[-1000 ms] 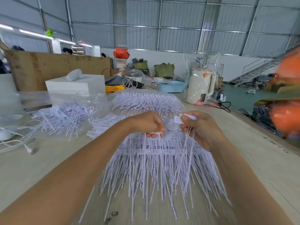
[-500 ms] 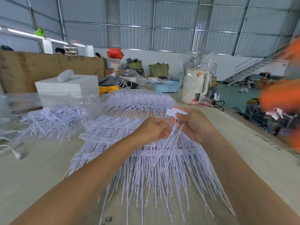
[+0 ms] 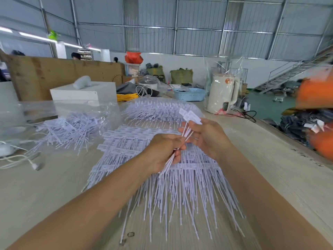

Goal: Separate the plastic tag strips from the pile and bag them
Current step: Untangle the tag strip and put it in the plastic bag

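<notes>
Head view: I see left hand [image 3: 163, 150] and right hand [image 3: 207, 137] both pinching small bunch of thin white plastic tag strips [image 3: 186, 129], lifted above big fanned pile of white strips [image 3: 173, 179] on pale table [image 3: 36, 192]. Clear plastic bag with loose strips [image 3: 72, 123] lies left.

Warehouse, probably: corrugated metal walls [image 3: 198, 24], steel staircase [image 3: 292, 73].

Both hands hold one small bunch of tag strips [image 3: 187, 131] above the pile [image 3: 162, 177]: left hand [image 3: 163, 153] gripping stems, right hand [image 3: 207, 136] at two o'clock.
</notes>
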Available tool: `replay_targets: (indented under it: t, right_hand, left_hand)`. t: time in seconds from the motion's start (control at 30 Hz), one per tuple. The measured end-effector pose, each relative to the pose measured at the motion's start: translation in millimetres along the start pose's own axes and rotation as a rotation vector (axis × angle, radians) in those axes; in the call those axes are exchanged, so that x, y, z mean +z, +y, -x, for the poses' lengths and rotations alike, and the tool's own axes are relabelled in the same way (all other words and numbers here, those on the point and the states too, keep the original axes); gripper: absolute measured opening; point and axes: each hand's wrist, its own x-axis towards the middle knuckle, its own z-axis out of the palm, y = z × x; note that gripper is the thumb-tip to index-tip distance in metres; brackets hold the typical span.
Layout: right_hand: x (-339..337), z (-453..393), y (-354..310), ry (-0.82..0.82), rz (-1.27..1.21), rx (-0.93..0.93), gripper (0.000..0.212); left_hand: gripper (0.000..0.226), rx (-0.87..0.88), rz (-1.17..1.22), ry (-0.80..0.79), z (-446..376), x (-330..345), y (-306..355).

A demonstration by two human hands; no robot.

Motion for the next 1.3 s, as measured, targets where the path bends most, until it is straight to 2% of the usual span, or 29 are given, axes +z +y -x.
replay_targets:
  t: [0.07, 0.17, 0.37, 0.53, 0.77, 0.9, 0.97, 1.07, 1.23, 1.3]
  right_hand:
    - [8.2, 1.6, 3.7, -0.019, -0.029, 0.016, 0.012]
    - [21.3, 0.2, 8.3, -0.019, -0.084, 0.017, 0.013]
    - [53.5, -1.3, 27.6, -0.037, 0.02, 0.011, 0.003]
    - [84.7, -5.6, 36.9, -0.118, 0.036, 0.081, 0.015]
    - [151.6, -3.6, 60.5, -0.29, 0.025, 0.209, 0.028]
    - [191.5, -1.9, 74.3, -0.372, 0.084, 0.274, 0.037]
    - [206.0, -1.8, 80.0, -0.421, 0.173, 0.274, 0.032]
    - [219.6, -4.4, 88.7, -0.458, 0.301, 0.232, 0.02]
    - [232.6, -23.0, 96.3, -0.443, 0.396, 0.176, 0.015]
    - [237.8, -36.0, 97.4, -0.404, 0.422, 0.146, 0.015]
  left_hand:
    - [0.007, -0.009, -0.005, -0.01, 4.5, -9.1, -0.4]
    - [0.016, -0.011, -0.098, -0.008, 11.7, -24.9, -0.5]
    - [0.012, 0.009, -0.263, 0.032, 30.5, -61.6, 6.2]
    - [0.017, 0.168, -0.433, 0.179, 47.2, -98.1, 14.2]
    - [0.019, 0.138, -0.546, 0.34, 81.6, -168.0, 22.1]
    - [0.023, 0.144, -0.533, 0.555, 97.1, -220.9, 33.2]
    - [0.025, 0.146, -0.534, 0.677, 92.3, -248.8, 44.7]
    - [0.029, 0.088, -0.534, 0.772, 67.4, -277.7, 61.6]
    - [0.037, -0.04, -0.632, 0.808, 1.1, -299.4, 70.8]
    - [0.033, -0.054, -0.627, 0.822, -20.1, -298.4, 71.1]
